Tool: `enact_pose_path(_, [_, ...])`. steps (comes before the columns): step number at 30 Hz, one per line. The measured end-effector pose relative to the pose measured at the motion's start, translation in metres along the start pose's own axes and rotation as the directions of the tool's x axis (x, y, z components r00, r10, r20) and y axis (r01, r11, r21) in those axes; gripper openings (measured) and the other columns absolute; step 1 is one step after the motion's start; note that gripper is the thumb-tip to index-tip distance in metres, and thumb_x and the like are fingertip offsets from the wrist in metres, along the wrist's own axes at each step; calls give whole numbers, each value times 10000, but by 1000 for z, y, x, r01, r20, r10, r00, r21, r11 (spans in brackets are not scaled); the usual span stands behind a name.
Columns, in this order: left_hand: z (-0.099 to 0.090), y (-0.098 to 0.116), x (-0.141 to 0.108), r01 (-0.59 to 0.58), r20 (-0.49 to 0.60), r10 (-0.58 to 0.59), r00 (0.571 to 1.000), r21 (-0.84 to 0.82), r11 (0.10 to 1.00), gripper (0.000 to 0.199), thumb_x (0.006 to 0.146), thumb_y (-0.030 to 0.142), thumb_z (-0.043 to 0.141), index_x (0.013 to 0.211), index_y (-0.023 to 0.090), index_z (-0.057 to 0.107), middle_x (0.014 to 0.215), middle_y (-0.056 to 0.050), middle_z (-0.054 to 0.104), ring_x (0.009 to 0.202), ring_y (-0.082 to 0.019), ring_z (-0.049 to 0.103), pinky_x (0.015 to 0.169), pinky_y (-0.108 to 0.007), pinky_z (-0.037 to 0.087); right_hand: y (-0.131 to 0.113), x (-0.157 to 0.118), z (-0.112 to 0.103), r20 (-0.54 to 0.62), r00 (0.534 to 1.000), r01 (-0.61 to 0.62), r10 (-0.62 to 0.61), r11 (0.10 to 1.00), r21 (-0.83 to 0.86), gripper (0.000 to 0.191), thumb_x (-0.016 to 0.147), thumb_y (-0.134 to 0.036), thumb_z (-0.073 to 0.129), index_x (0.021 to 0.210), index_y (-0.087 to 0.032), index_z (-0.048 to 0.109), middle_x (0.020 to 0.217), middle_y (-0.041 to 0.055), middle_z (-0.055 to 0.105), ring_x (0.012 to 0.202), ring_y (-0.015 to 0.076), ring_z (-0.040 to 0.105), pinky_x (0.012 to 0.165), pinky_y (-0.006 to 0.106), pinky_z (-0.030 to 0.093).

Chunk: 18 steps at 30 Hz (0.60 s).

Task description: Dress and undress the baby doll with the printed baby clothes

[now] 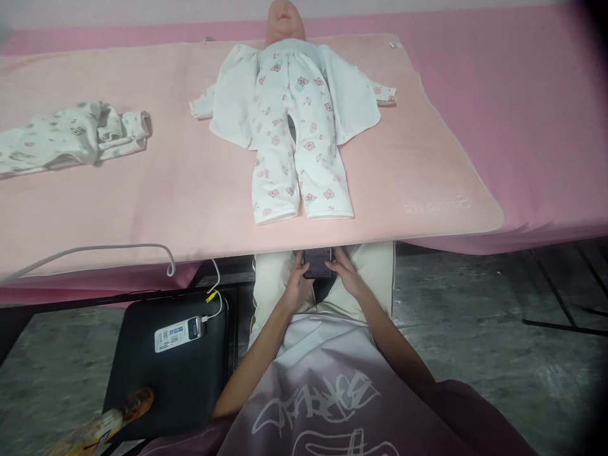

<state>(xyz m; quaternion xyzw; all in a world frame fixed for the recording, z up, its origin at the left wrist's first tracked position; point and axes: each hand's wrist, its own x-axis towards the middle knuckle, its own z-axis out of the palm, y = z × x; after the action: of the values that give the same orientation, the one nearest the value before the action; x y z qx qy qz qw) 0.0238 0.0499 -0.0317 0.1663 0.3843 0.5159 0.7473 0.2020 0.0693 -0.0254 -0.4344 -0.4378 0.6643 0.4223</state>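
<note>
Below the table edge, over the lap, my left hand [299,280] and my right hand [348,271] hold a dark phone [317,263] between them, one at each side. On the pink mat [190,209] a doll [284,24] lies on its back, its head at the far edge. White trousers [304,145] with a pink print lie over the doll's body, legs pointing toward me. A white top [235,95] is spread beneath them, its sleeves out to both sides.
A crumpled printed white cloth [71,136] lies on the mat's left. Beside my left arm, a black stool [180,386] bears a white power bank [178,334] with a cable [118,247] nearby. A patterned object [104,424] shows at the lower left.
</note>
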Motion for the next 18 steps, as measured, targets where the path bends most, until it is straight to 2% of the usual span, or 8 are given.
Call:
enact_pose_path(4, [4,0,3,-55,-23,55,998,-17,998,601,965,501,839,1521,317,702,1559,-55,730,1572,-318,591,1288,-458,507,4,0,0,20,1000,14,-13,999,-37,812,991,-574,758,1733,-364,503,1702,19,599,1595,310,523,1400,472,348])
enact_pose_path(8, [7,-2,7,-86,-86,88,992,30,996,578,984,530,848,1497,306,705,1515,-62,748,1499,-305,653,1245,-427,539,6,2,1,45,998,44,-41,996,-80,774,1013,-590,740,1715,-355,518,1648,37,641,1489,307,608,1347,461,420])
enact_pose_path(11, [6,-4,9,-90,-125,97,987,61,994,553,987,516,861,1483,322,712,1513,-51,746,1477,-293,670,1231,-414,550,5,3,2,35,998,50,-47,996,-79,746,1004,-607,745,1680,-356,556,1642,41,645,1499,315,602,1323,456,450])
enact_pose_path(18, [2,-4,6,-60,-45,60,997,3,998,576,997,534,836,1525,341,707,1597,-40,703,1576,-297,590,1282,-432,518,9,4,1,-23,1000,5,-6,998,-60,805,977,-625,758,1708,-377,530,1651,33,635,1552,309,563,1338,453,432])
